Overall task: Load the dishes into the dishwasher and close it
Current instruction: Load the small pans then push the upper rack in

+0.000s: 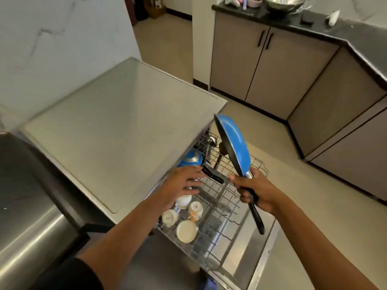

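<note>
Gripped by its black handle in the right hand (254, 190), the blue frying pan (234, 144) hangs tilted above the wire dishwasher rack (219, 197) and could clip the white cups (186, 216) below the open left hand (184, 185).

Steel wok (282, 4) on black counter (356, 32), beige cabinet doors (261, 65), tiled floor (303, 206).

rack's (228, 197) right half bare, cups (186, 216) crowding left
</note>
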`<action>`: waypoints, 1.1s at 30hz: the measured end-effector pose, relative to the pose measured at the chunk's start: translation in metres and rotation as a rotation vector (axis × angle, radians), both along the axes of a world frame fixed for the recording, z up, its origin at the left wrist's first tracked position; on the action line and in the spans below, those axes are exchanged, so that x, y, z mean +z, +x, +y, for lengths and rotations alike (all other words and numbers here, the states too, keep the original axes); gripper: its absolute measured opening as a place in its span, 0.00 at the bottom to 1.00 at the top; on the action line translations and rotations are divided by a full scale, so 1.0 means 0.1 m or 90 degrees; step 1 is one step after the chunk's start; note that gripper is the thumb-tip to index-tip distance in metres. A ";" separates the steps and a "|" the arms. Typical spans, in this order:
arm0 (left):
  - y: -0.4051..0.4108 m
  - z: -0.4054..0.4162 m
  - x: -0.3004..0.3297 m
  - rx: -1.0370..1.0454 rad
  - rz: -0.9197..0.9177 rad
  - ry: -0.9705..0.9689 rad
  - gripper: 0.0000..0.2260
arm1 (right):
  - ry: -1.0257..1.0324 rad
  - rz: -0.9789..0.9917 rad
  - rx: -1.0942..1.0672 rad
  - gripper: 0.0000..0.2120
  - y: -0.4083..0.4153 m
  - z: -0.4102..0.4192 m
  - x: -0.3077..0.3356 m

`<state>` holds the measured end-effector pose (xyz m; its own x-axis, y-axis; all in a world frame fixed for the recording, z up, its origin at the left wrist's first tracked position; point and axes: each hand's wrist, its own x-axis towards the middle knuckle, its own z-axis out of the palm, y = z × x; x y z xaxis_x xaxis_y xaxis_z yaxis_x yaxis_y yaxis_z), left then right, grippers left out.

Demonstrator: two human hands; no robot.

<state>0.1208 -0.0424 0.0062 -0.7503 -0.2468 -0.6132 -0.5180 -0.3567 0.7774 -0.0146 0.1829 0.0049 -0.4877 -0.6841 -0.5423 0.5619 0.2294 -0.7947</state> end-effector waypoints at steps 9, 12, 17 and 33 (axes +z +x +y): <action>-0.44 0.13 -0.69 0.125 -0.118 0.036 0.22 | 0.158 0.025 0.066 0.35 -0.38 0.06 -0.87; -0.56 0.08 -0.91 0.152 -0.144 0.044 0.23 | 0.173 0.010 0.034 0.31 -0.36 -0.17 -1.23; -0.70 -0.05 -1.28 0.201 -0.188 0.048 0.21 | 0.200 0.000 -0.030 0.41 -0.29 -0.48 -1.83; -0.87 -0.10 -1.92 0.213 -0.229 0.047 0.11 | 0.226 0.225 -0.001 0.49 -0.30 -0.66 -2.76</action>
<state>0.0333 -0.0528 -0.1858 -0.3746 -0.3837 -0.8441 -0.5971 -0.5966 0.5362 -0.0445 0.1169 -0.2715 -0.6844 -0.4869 -0.5427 0.2728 0.5193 -0.8099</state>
